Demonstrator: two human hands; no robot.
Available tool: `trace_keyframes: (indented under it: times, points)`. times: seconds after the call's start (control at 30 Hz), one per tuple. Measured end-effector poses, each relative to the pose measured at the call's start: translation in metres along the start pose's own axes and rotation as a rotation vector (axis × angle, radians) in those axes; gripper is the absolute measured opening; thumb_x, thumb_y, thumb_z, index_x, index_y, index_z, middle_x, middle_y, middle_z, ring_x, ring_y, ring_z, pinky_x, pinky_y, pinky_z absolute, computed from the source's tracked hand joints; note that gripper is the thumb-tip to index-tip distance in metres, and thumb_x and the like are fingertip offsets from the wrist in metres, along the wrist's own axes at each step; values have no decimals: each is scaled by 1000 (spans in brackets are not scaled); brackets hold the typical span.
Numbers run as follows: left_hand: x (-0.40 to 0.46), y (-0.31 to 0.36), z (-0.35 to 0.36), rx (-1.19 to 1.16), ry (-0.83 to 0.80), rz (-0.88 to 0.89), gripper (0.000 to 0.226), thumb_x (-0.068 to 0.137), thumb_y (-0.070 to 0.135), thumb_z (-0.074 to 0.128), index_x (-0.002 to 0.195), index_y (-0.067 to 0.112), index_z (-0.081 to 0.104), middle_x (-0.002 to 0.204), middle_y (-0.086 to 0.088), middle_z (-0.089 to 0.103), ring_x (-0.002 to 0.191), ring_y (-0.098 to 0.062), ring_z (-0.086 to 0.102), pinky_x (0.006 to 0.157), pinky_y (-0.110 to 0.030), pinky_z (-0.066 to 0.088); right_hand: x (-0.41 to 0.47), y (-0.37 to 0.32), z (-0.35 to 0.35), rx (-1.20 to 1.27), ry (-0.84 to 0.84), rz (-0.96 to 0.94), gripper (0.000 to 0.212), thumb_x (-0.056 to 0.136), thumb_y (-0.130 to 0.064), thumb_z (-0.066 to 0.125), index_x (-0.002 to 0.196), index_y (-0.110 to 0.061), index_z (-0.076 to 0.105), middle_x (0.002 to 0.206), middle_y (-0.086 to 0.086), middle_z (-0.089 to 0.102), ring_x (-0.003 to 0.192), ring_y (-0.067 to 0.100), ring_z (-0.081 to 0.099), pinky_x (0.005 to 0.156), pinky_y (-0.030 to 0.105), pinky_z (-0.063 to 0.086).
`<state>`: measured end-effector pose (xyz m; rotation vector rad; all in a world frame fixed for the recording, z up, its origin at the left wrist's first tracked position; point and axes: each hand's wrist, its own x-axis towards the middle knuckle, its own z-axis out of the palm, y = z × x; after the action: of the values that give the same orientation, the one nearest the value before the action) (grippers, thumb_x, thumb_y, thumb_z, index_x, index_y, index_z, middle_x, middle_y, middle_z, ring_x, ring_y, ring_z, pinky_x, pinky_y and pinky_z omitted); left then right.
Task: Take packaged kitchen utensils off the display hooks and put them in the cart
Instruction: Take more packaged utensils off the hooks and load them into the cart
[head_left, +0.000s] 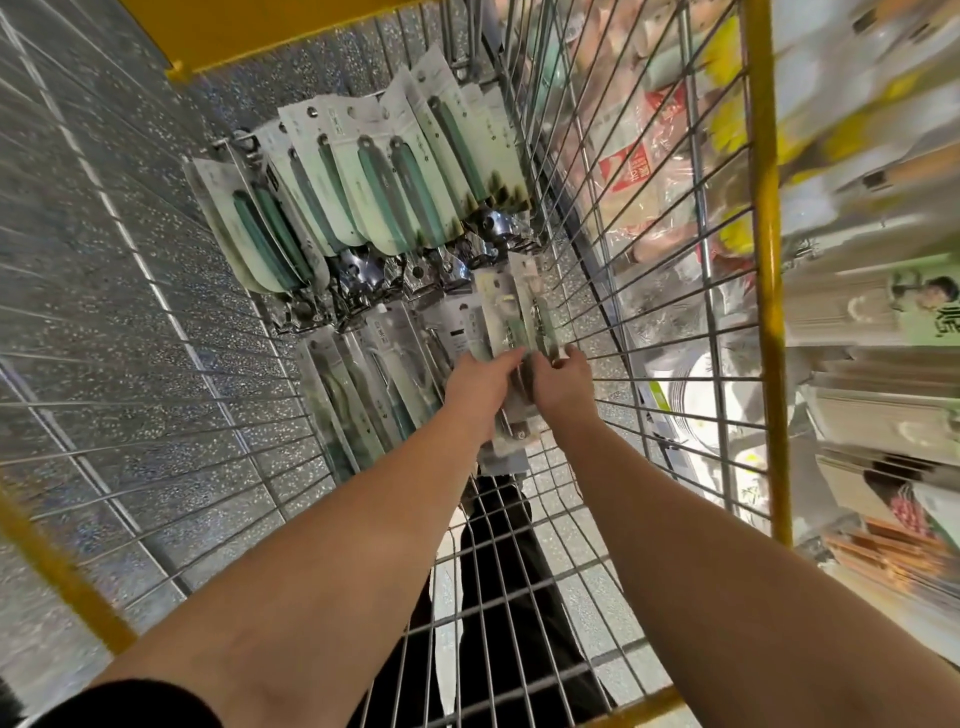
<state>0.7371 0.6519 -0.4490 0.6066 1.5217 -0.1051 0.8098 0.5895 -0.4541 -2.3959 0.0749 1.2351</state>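
**Both hands deep in the cart, gripping a bundle of packaged utensils**

Nearest, two bare forearms reaching forward and down into the wire cart (649, 291), a black sleeve edge at the left elbow. Both arms stretched nearly straight, converging toward the cart floor. Below the arms, seen through the mesh, dark trouser legs (498, 571) and pale floor.

Further in, left hand (480, 387) and right hand (561, 387) close together, backs turned up, clasping one bundle of packaged utensils (511, 332) between them. Left fingers curled over the bundle's left edge; right fingers wrapped round its right edge, thumb on top. Bundle lying lengthwise along the right side of the cart floor, its near end poking out below the wrists, its far end pointing away.

Just left of the hands, a row of packaged utensils (358, 379) already lying on the cart floor, side by side. Beyond these, a farther row of green-handled utensils (363, 192) on pale cards, fanned and overlapping, metal heads pointing near.

Yellow frame bars (763, 208) rimming the cart. Right of the mesh, blurred store shelves (872, 312) with packaged goods. Left, speckled grey floor (104, 260).
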Motion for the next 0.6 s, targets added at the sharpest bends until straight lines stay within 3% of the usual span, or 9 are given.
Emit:
trace_keyframes:
  times: [0.1,0.2,0.3,0.4,0.5,0.6]
  points:
    - [-1,2,-8,-53,-26,-40,58,85,31,79,132,10,51,101,1,65,90,-22,66,74,-37,57,4,0,-1,-140,-17,35,62,94,-51,57,141,-12,46,136,14,42,128,35,45,106,50,43]
    - [3,0,-17,-121,-71,-57,43,86,21,78,124,12,59,105,-7,74,89,-27,74,67,-41,62,4,0,-1,-177,-30,30,61,93,-52,58,141,-15,48,137,14,39,127,34,44,106,51,43]
    - [-2,1,-20,-111,-78,-58,36,87,18,78,116,12,59,97,-7,74,74,-21,74,51,-30,58,2,2,0,-184,-27,15,55,95,-46,59,140,-17,50,138,12,37,126,33,43,107,51,42]
    - [-7,2,-20,-86,-63,-51,38,87,20,78,117,12,55,101,-9,72,74,-21,72,46,-27,55,-2,2,-1,-70,-52,15,50,96,-38,62,137,-13,50,130,11,49,111,28,55,96,44,51]
    - [-16,5,-22,-74,-70,-32,43,88,23,77,126,16,57,114,-3,70,82,-19,69,59,-30,57,-8,1,-8,36,-84,-8,39,97,-31,64,128,-12,48,106,1,59,88,16,60,75,32,52]
    - [-23,4,-29,-58,-75,7,41,90,27,74,126,20,55,118,6,64,102,-20,61,83,-33,44,-18,1,-11,51,-59,-83,33,96,-30,66,118,-14,48,97,-4,59,80,9,62,63,23,51]
